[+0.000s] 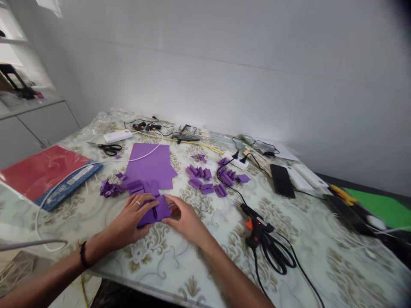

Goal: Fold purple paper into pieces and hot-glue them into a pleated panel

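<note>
**Folded purple paper (pixel 163 208) held two-handed**

On patterned tabletop (pixel 175 265), nr front edge. Prob. light, stiffish, easily creased; best held by folded edges. L hand (pixel 136 214) clamps it down, fingers on top; R hand (pixel 181 218) grips right edge, thumb & index apart w/ paper btwn.

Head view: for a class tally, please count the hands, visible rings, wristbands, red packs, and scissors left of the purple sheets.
Hands at the purple paper: 2 (left hand, right hand)
Ring: 1
Wristband: 1
Red pack: 1
Scissors: 1
Total: 6
</note>
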Tool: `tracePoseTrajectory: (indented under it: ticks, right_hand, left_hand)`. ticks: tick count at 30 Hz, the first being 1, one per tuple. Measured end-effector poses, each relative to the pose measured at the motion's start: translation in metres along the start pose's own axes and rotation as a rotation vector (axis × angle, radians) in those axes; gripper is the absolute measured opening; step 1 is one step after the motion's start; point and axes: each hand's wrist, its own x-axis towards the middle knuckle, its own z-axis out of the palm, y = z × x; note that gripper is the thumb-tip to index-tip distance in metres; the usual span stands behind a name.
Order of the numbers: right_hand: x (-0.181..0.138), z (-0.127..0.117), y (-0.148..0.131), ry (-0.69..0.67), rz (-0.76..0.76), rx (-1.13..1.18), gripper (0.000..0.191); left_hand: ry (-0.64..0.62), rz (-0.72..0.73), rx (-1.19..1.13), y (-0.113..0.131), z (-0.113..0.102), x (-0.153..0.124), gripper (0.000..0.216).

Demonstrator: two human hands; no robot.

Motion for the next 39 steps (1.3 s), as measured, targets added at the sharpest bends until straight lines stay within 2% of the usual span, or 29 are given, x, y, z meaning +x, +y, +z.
tracePoseTrajectory:
  ticks: [5,7,10,11,13,16,21,26,30,34,39]
  right_hand:
    - [-0.011,-0.014,-0.004,-0.056,0.016,0.235,0.066]
    - [-0.016,-0.029,-0.01,-0.044,0.012,0.288,0.064]
    - [-0.025,-0.057,-0.019,0.022,-0.001,0.329,0.061]
    - [-0.028,-0.066,-0.021,0.034,-0.005,0.356,0.06]
    - [-0.033,-0.079,-0.023,0.065,0.001,0.38,0.057]
    - [-0.039,-0.089,-0.021,0.105,0.015,0.401,0.051]
    - [-0.046,-0.088,-0.014,0.132,0.013,0.383,0.047]
    - [-0.052,-0.081,-0.017,0.151,0.032,0.277,0.048]
    - [-0.051,-0.064,-0.022,0.206,0.101,0.131,0.061]
    - [-0.049,-0.052,-0.024,0.23,0.089,0.025,0.055]
    - [-0.053,-0.06,-0.028,0.296,0.081,0.094,0.044]
  left_hand:
    - [-0.046,-0.017,-0.137,0.023,-0.016,0.016,0.059]
    - [-0.056,-0.002,-0.177,0.032,-0.024,0.03,0.065]
    - [-0.013,-0.106,-0.419,0.041,-0.029,0.058,0.072]
    - [-0.018,-0.161,-0.523,0.043,-0.029,0.067,0.075]
    - [-0.111,-0.232,-0.745,0.045,-0.027,0.083,0.083]
    - [-0.19,-0.247,-0.946,0.047,-0.019,0.095,0.082]
    - [-0.054,-0.377,-1.142,0.048,-0.002,0.093,0.073]
    - [-0.033,-0.429,-1.086,0.051,0.016,0.089,0.061]
    - [-0.013,-0.453,-1.104,0.061,0.025,0.087,0.056]
    - [-0.075,-0.402,-1.126,0.069,0.02,0.086,0.055]
    - [-0.075,-0.38,-0.911,0.066,0.009,0.087,0.05]
